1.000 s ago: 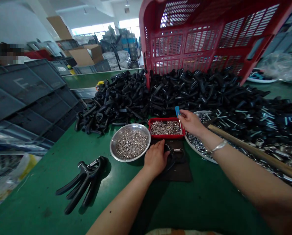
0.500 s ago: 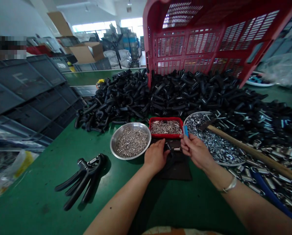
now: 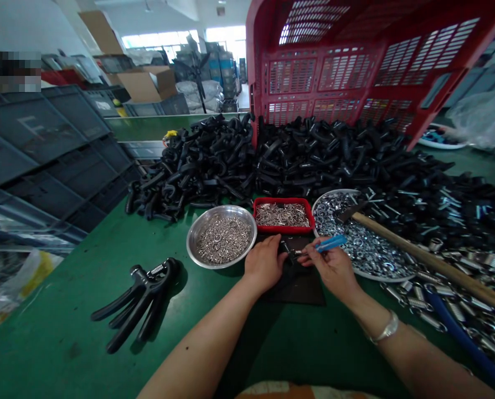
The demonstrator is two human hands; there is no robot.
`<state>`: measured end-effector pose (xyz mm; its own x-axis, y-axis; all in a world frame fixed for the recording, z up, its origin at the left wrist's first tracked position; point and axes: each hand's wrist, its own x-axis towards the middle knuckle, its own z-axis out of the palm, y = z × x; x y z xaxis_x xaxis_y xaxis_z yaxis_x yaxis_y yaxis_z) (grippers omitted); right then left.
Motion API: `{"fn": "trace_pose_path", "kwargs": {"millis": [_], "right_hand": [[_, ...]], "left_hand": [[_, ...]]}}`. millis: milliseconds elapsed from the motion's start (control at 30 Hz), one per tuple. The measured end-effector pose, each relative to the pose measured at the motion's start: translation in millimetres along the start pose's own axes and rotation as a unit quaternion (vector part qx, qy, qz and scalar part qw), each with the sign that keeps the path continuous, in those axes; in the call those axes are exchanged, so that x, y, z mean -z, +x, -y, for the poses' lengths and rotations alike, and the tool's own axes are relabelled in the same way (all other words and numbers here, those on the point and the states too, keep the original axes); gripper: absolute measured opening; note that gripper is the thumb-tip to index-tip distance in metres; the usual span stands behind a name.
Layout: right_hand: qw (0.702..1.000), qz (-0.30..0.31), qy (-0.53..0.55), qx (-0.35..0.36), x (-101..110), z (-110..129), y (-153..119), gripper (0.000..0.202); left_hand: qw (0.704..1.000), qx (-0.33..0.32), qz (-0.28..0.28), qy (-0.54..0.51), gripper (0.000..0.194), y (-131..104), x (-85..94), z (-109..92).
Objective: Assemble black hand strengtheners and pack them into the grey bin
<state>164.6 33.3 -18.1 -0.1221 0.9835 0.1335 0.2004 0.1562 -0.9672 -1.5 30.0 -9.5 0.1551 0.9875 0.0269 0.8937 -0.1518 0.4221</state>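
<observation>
My left hand [image 3: 264, 265] is closed around the head of a black hand grip [image 3: 288, 254], holding it down on a dark mat [image 3: 301, 288]. The grip's lower part blends into the mat. A small metal spring [image 3: 298, 252] juts from the grip toward my right hand [image 3: 329, 267]. That hand pinches a slim blue-handled tool [image 3: 331, 243], whose thin metal end points left at the spring; its tip is too small to make out. To the left, a few black hand grips with springs [image 3: 142, 305] lie together on the green table [image 3: 197, 343].
A steel bowl [image 3: 191, 252] of small metal parts and a red tray [image 3: 284, 229] of pins stand ahead. A hammer [image 3: 422, 257] lies across a round tray [image 3: 320, 221] of metal pieces. Loose springs [image 3: 428, 310] cover the right. Behind are heaped black handles [image 3: 214, 155] and a red crate [image 3: 291, 77].
My right hand has swung the blue-handled tool from upright to nearly level and brought its metal end to the spring. My left hand has stayed on the hand grip.
</observation>
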Motion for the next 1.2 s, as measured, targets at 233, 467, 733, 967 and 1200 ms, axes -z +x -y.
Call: {"fn": "trace_pose_path", "kwargs": {"millis": [233,467,733,967,1200], "right_hand": [[0.998,-0.048,0.046,0.012,-7,-7,3,0.027],[0.972,-0.082,-0.191,0.108,-7,-2,4,0.024],[0.991,-0.041,0.084,-0.095,-12,2,11,0.033],[0.985,-0.009,0.128,-0.118,-5,7,11,0.036],[1.000,-0.018,-0.023,0.006,-5,-3,14,0.024]], "left_hand": [[1.000,-0.019,-0.001,-0.007,0.044,2,0.6,3],[1.000,-0.011,-0.005,-0.018,0.045,1,0.4,3],[0.999,-0.007,-0.010,-0.038,0.044,4,-2.4,5],[0.999,-0.019,-0.011,-0.038,0.045,4,0.1,5],[1.000,0.005,0.010,-0.027,0.045,3,3.9,2]]}}
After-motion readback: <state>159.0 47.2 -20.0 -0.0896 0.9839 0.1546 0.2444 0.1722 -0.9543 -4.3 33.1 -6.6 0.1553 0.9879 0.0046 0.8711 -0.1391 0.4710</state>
